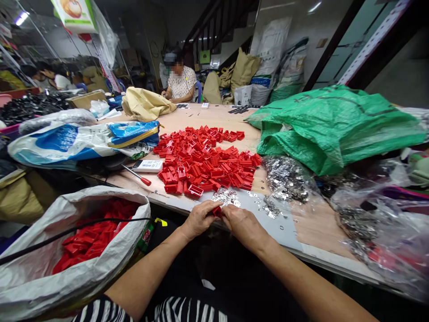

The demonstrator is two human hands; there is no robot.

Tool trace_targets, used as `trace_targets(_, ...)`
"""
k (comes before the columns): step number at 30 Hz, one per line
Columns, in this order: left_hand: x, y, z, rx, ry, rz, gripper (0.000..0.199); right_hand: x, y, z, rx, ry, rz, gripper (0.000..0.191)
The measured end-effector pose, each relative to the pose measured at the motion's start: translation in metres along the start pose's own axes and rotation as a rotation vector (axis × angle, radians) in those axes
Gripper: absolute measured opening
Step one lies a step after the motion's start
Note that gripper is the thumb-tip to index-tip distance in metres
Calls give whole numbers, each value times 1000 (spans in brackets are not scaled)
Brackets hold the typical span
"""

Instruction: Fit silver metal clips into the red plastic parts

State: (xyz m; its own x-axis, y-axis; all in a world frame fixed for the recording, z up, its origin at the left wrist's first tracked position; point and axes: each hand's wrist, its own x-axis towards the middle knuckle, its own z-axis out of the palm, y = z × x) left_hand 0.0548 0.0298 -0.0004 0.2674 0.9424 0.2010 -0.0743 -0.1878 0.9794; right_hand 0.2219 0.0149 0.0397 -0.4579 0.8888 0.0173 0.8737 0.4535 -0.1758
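"Item one?"

"One red part [217,211], just above the tabletop's near edge, between the two hands. Left hand [201,218]: fingers pinched on it. Right hand [244,226]: fingers curled in at its side; whether they grip anything, I cannot tell."

"Next outward?"

"Small metal pieces [226,197], loose, on the tabletop [321,223] just beyond the hands. Behind them, a heap of red parts [208,165], many, unsorted."

"And done so far?"

"One part in hand. The white sack [134,195] at left holds plenty more red; finished or waiting, I cannot tell. By my judgement, much remains."

"Outer items?"

"One red-handled tool [145,181], left of the heap. One clear bag of metal pieces [290,179], right. One green bag [335,125], behind that. One co-worker [182,82], seated at the far side."
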Motion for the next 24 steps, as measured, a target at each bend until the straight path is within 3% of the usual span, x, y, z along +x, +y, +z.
trace_targets(8,0,-22,-5,360,-99,259,48,13,1,-21,-45,-148,-88,14)
trace_targets(13,2,-29,-6,456,-132,309,47,15,3,-30,-69,-181,-136,15)
trace_targets(19,3,-24,-6,503,-113,324,48,0,17,-17,-2,-84,-113,13)
trace_targets(24,3,-24,-6,487,-66,303,45,-20,31,1,244,79,-82,21)
